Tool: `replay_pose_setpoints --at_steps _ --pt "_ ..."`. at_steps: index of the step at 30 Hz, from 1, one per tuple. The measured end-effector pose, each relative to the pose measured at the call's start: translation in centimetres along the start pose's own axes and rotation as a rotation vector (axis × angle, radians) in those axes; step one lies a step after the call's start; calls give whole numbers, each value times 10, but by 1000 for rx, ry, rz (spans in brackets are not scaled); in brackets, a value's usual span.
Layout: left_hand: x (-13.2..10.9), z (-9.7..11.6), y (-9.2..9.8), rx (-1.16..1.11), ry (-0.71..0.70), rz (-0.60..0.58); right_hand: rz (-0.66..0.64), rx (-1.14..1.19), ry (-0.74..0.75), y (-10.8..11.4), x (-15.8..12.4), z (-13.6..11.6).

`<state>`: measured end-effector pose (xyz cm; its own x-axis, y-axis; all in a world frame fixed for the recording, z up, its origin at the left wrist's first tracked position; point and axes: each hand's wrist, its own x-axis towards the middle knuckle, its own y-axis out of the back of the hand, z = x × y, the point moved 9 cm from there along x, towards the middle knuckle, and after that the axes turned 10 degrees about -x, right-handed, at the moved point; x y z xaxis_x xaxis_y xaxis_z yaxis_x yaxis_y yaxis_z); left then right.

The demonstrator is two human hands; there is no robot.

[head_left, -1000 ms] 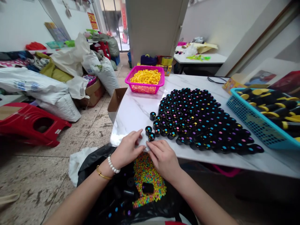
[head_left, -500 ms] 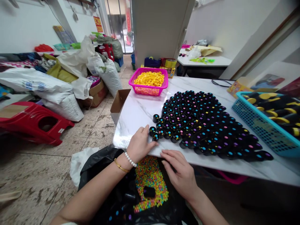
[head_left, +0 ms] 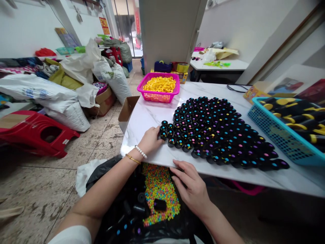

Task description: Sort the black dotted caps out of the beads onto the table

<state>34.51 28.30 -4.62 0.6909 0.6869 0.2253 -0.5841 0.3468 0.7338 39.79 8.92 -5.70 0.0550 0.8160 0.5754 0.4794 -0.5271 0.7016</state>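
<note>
My left hand (head_left: 150,141) rests on the white marbled table (head_left: 137,118), thumb and forefinger closed around a small black cup (head_left: 164,135) at the near left corner of a large cluster of black cups (head_left: 203,125). Coloured beads show inside many of these cups. My right hand (head_left: 190,183) lies at the table's front edge, fingers stretched and apart, holding nothing. Below, a black plastic bag (head_left: 101,176) contains multicoloured beads (head_left: 162,189). One black cup (head_left: 159,204) lies sideways on the beads, and several more are heaped at the left in shadow.
A pink basket (head_left: 158,96) of yellow rings stands at the table's far left. On the right is a blue basket (head_left: 284,135) of black and yellow parts. A cardboard box (head_left: 127,108) is beyond the left edge; a red stool (head_left: 38,132) lies on the floor.
My left hand has moved forward along the table, and the cups at its fingers now sit farther in against the cluster. My right hand stays near the table edge.
</note>
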Motion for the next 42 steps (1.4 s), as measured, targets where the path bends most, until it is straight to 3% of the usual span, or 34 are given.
replay_pose_setpoints --at_steps 3,6,8,10,12,14,18,21,24,27,31,35,39,42 --pt "-3 -3 4 -32 8 -60 15 38 -1 6 -8 -7" --pt "-27 -7 12 -85 21 -77 -64 94 -30 0 -23 -13" --pt "-54 -3 17 -134 -5 -51 -246 110 -29 -21 -36 -19" --pt "-89 6 19 -194 -38 -17 -516 57 -7 -51 -54 -25" --pt "-127 12 14 -224 -50 -21 -767 -58 23 -77 -73 -28" --pt "-164 14 -1 -220 -44 -113 -902 -158 77 -93 -83 -30" --pt "-213 4 -24 -29 -25 -264 -837 -338 181 -100 -68 -30" --pt "-223 5 -26 73 -46 -289 -802 -444 252 -107 -59 -31" --pt "-221 13 -27 96 -69 -305 -870 -303 273 -116 -63 -36" --pt "-217 19 -21 -21 -55 -232 -844 9 113 -108 -61 -32" --pt "-215 22 -11 -302 -36 -108 -690 456 -262 -86 -58 -8" --pt "-213 23 -19 -405 0 -73 -660 730 -526 -84 -66 3" --pt "-212 27 -23 -417 -1 -28 -655 856 -510 -83 -61 -2" --pt "-213 26 -20 -412 4 25 -634 679 -371 -80 -53 -2"
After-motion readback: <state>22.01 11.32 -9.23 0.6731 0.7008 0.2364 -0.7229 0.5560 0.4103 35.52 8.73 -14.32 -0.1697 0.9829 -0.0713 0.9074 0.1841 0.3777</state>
